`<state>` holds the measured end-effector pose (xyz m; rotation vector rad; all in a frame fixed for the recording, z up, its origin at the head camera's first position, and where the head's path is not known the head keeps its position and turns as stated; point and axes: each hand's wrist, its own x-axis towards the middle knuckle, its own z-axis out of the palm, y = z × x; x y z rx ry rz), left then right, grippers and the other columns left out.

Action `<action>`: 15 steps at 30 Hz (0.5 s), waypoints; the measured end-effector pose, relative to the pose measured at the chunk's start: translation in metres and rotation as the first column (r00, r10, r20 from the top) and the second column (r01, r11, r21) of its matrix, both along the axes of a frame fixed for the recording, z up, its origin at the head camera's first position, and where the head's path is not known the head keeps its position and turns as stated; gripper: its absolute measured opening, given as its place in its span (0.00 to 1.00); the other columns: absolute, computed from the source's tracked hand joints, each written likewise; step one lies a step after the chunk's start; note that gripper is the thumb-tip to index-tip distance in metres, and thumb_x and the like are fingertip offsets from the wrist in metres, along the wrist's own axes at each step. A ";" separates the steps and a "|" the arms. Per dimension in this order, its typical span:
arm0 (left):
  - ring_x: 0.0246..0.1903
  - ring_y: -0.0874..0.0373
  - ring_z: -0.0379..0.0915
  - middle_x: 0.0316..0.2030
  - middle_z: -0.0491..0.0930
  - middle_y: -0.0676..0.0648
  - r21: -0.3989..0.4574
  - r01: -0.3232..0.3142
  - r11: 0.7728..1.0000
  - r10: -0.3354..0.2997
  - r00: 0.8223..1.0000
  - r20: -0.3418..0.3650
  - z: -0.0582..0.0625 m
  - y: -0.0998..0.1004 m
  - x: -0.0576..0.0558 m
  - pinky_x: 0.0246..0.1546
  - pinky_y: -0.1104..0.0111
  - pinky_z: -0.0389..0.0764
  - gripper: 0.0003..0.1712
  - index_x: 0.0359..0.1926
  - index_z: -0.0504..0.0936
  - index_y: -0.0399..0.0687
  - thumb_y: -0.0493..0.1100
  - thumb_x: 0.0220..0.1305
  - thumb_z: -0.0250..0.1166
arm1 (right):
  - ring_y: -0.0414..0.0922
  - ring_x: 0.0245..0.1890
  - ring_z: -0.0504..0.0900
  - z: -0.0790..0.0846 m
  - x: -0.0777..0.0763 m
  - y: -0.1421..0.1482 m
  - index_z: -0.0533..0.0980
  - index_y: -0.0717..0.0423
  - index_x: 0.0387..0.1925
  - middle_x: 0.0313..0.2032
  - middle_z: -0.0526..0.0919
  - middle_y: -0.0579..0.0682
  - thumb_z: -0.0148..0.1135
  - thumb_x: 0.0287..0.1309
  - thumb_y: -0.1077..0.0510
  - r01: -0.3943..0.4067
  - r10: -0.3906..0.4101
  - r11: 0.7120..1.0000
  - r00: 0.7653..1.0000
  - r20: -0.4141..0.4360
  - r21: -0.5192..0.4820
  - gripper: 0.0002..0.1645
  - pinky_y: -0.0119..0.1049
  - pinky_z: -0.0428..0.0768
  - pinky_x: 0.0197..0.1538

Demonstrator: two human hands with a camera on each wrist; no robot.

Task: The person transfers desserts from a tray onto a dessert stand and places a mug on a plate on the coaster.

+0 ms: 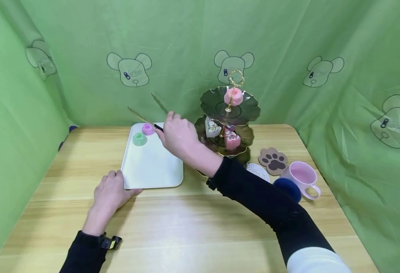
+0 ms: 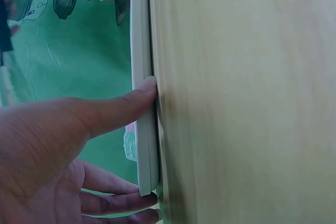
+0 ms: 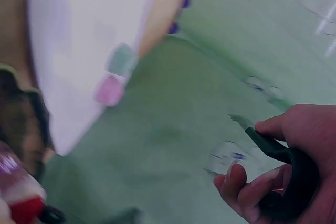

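Note:
My left hand (image 1: 110,191) grips the near left corner of a white tray (image 1: 152,167), thumb along the front edge and fingers round the left side. On the tray's far left part sit a green ring-shaped cake (image 1: 140,139) and a purple one (image 1: 148,129). My right hand (image 1: 181,136) holds tongs (image 3: 304,182) with a black handle and gold arms, raised above the tray's far right part. The arms of the tongs stand spread apart, pointing toward the back curtain, with nothing between their tips.
Right of the tray rises a tiered stand (image 1: 209,108) with a pink ring cake (image 1: 234,99) on top and cake slices (image 1: 232,139) below. Farther right lie a paw-shaped coaster (image 1: 268,161), a white round coaster (image 1: 259,172), a pink mug (image 1: 297,182) and a blue cup (image 1: 287,189).

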<state>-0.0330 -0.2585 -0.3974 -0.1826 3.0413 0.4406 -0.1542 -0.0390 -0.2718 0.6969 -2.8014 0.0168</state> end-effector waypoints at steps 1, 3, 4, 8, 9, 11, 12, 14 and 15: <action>0.41 0.33 0.74 0.40 0.74 0.29 -0.001 0.000 1.000 0.000 1.000 0.000 -0.001 0.000 0.000 0.33 0.44 0.80 0.53 0.54 0.73 0.20 0.65 0.53 0.81 | 0.51 0.38 0.90 -0.007 -0.003 -0.003 0.69 0.71 0.72 0.50 0.86 0.59 0.47 0.79 0.32 0.002 -0.002 1.000 1.000 -0.001 0.009 0.47 0.40 0.87 0.33; 0.41 0.33 0.75 0.41 0.74 0.29 -0.002 0.000 1.000 0.000 1.000 -0.004 -0.002 0.001 0.001 0.34 0.44 0.81 0.52 0.53 0.73 0.20 0.64 0.52 0.82 | 0.50 0.38 0.89 -0.020 -0.007 -0.008 0.71 0.71 0.69 0.47 0.86 0.58 0.49 0.78 0.32 -0.001 0.001 1.000 1.000 -0.004 0.016 0.46 0.40 0.87 0.33; 0.41 0.33 0.75 0.41 0.74 0.29 -0.004 -0.001 1.000 0.001 1.000 -0.004 -0.002 0.002 0.002 0.34 0.44 0.81 0.52 0.53 0.73 0.20 0.64 0.52 0.82 | 0.50 0.38 0.89 -0.026 -0.009 -0.011 0.72 0.71 0.68 0.45 0.86 0.57 0.50 0.77 0.32 -0.003 0.003 1.000 1.000 -0.006 0.018 0.46 0.40 0.87 0.33; 0.42 0.33 0.75 0.41 0.74 0.29 -0.004 -0.007 1.000 0.007 1.000 -0.002 -0.002 0.003 0.001 0.34 0.44 0.80 0.52 0.53 0.73 0.20 0.64 0.52 0.82 | 0.48 0.35 0.88 -0.045 -0.012 -0.017 0.75 0.70 0.61 0.39 0.86 0.54 0.53 0.76 0.32 -0.014 0.013 0.999 1.000 0.003 0.035 0.42 0.40 0.87 0.33; 0.42 0.33 0.75 0.41 0.74 0.29 -0.003 -0.008 1.000 0.008 1.000 0.000 -0.002 0.003 0.001 0.34 0.44 0.80 0.52 0.54 0.73 0.20 0.64 0.52 0.82 | 0.47 0.34 0.88 -0.049 -0.012 -0.018 0.76 0.69 0.59 0.38 0.86 0.53 0.53 0.76 0.32 -0.015 0.015 0.999 1.000 0.009 0.041 0.41 0.40 0.86 0.33; 0.42 0.33 0.75 0.41 0.74 0.29 -0.002 -0.010 1.000 0.010 1.000 0.001 -0.001 0.002 0.000 0.34 0.44 0.80 0.52 0.54 0.73 0.20 0.64 0.52 0.82 | 0.46 0.33 0.87 -0.058 -0.012 -0.021 0.78 0.66 0.54 0.36 0.85 0.51 0.53 0.76 0.32 -0.016 0.015 0.999 1.000 0.026 0.051 0.39 0.39 0.86 0.33; 0.42 0.33 0.75 0.41 0.74 0.29 -0.003 -0.011 1.000 0.011 1.000 0.003 -0.001 0.002 0.000 0.34 0.44 0.80 0.53 0.54 0.73 0.20 0.64 0.52 0.82 | 0.46 0.33 0.87 -0.063 -0.012 -0.022 0.78 0.64 0.52 0.36 0.85 0.51 0.54 0.75 0.31 -0.015 0.013 0.999 0.999 0.037 0.050 0.38 0.39 0.86 0.33; 0.42 0.33 0.75 0.41 0.74 0.29 -0.007 -0.011 1.000 0.011 1.000 0.006 -0.001 0.001 0.000 0.34 0.44 0.80 0.53 0.54 0.73 0.19 0.64 0.52 0.82 | 0.46 0.32 0.87 -0.072 -0.012 -0.025 0.79 0.61 0.47 0.34 0.84 0.49 0.55 0.75 0.31 -0.020 0.017 0.998 0.998 0.059 0.051 0.34 0.39 0.85 0.32; 0.42 0.33 0.75 0.41 0.74 0.29 -0.008 -0.011 1.000 0.011 1.000 0.006 -0.001 0.001 0.000 0.34 0.44 0.80 0.53 0.54 0.73 0.19 0.65 0.52 0.81 | 0.45 0.32 0.87 -0.076 -0.012 -0.026 0.79 0.59 0.45 0.33 0.83 0.49 0.55 0.75 0.31 -0.026 0.022 0.998 0.997 0.069 0.057 0.33 0.38 0.85 0.32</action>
